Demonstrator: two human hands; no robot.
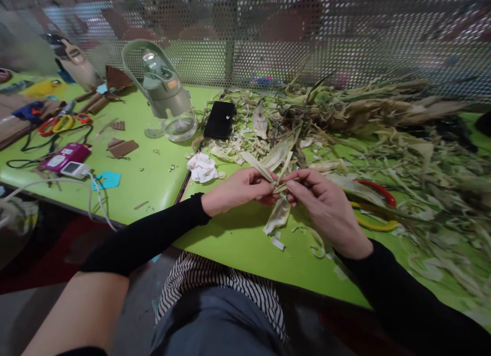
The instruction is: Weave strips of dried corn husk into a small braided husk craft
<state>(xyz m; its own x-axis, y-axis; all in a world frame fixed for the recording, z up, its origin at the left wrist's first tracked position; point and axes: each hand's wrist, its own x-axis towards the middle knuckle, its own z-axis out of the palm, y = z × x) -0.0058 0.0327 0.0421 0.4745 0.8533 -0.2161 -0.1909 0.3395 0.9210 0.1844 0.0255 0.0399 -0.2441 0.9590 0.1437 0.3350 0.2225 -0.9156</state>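
Observation:
Pale, dry leaf strips that look like corn husk [276, 217] cross one another between my fingers, above the green table. My left hand [245, 188] pinches the bundle from the left. From the right, my right hand [324, 207] grips a thin strip with thumb and forefinger, close to the crossing. One broad end of the bundle hangs toward me, and other ends point up and away. Just right of my right hand lies a tool with one red handle [379, 191] and one yellow handle [376, 223], partly covered by leaf scraps.
Dried leaves [368, 110] and scraps heap over the table's back and right. A phone [219, 119], crumpled tissue [202, 168] and clear bottle [169, 97] stand or lie ahead. Scissors [63, 124] and a purple device [67, 157] with cables are at left. Perforated metal [238, 34] rises behind.

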